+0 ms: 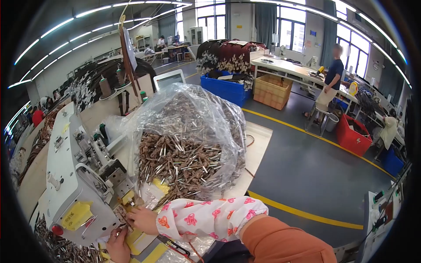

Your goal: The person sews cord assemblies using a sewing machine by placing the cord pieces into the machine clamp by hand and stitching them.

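At the front of a white sewing machine (79,184), my right hand (144,220) lies near the needle area, its fingers bent around a small piece that I cannot make out. Just below and left of it, my left hand (118,246) has its thumb and fingers pressed together by the machine bed; what they hold is too small to name. A large clear plastic bag (193,114) full of brown cords with metallic tips (180,162) lies open beyond my hands. Below my right wrist are thread snips (174,246). Yellow tape (155,253) marks the table.
More brown cords (66,245) lie left of the machine. Beyond the table are a blue bin (223,90), a wooden crate (272,92) and a red bin (351,138). A person (334,74) stands by a long table at the right.
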Available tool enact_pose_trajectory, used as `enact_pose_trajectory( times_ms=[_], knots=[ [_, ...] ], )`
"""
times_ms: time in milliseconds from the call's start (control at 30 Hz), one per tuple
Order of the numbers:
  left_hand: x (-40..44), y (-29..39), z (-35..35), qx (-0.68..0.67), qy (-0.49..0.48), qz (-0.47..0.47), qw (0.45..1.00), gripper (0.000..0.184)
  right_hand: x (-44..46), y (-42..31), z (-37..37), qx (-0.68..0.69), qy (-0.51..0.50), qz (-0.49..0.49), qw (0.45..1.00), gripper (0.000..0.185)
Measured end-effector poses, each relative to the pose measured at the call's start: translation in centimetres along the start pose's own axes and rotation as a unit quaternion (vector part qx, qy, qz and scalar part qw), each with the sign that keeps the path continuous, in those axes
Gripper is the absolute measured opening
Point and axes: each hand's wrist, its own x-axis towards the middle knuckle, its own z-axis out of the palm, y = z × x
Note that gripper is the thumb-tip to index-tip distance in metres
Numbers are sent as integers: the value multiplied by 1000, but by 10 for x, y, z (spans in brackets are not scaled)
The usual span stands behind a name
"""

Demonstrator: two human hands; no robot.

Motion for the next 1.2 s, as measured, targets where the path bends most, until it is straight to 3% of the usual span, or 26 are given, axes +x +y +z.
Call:
enact_pose_trajectory(
  times_ms=[400, 533, 667, 733, 800, 833, 933, 967, 1067, 1133, 1200],
  knots=[
    [-5, -7, 2, 49, -2, -15, 999, 29, -3, 0, -20, 3, -27, -18, 999, 27],
    [-5, -1, 1, 40, 9, -24, 999, 28, 4, 7, -11, 71, 51, -38, 995, 18],
    [-14, 6, 5, 65, 77, -72, 992, 28, 10, 2, -18, 235, 107, 39, 965, 9],
    [-23, 7, -4, 50, 64, -109, 991, 27, 10, 2, -22, 204, 107, -8, 973, 9],
    [-39, -12, -19, 110, 56, -79, 989, 29, 8, 12, -35, 138, 93, -14, 986, 9],
    [-43, -24, -31, 143, 37, -113, 982, 31, 8, 21, -45, 99, 92, -7, 991, 10],
    [-58, -68, -52, 166, 63, -139, 974, 33, 3, 60, -65, -49, 106, 71, 991, 8],
    [-62, -69, -55, 150, 12, -216, 965, 33, 1, 72, -65, -115, 118, 92, 982, 7],
    [-47, -44, -51, 255, 50, -159, 953, 29, -5, 89, -57, -219, 33, 154, 963, 7],
    [-41, -42, -51, 221, 49, -190, 955, 28, -3, 90, -52, -210, 9, 166, 964, 8],
    [-41, -49, -62, 202, -27, -221, 954, 34, -2, 92, -48, -193, -19, 177, 965, 9]
  ],
)
